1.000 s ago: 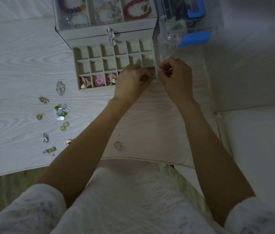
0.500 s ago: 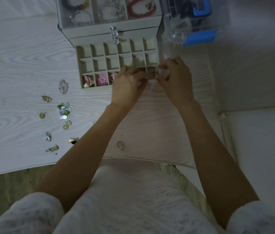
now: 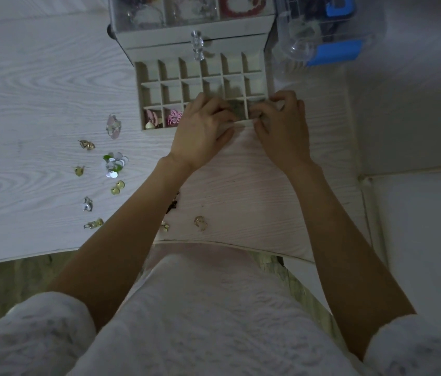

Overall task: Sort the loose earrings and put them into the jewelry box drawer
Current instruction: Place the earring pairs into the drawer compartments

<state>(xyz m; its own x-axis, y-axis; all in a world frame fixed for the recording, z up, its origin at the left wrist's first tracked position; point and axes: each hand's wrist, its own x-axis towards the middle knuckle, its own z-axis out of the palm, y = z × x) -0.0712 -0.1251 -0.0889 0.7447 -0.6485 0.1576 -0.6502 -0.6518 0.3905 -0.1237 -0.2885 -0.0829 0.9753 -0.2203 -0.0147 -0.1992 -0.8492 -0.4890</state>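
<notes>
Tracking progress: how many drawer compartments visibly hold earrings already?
2: the front-left corner compartment and its right-hand neighbour with the pink flower earring. Left hand and right hand cover the remaining front row; more may be hidden.

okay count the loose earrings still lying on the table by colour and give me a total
Gold earrings: 7, the first at, the last near the table edge
Pink earring: 1
Silver-and-green sequin earring: 1
Silver earring: 1
Total: 10 in view; the left arm may hide more.
</notes>
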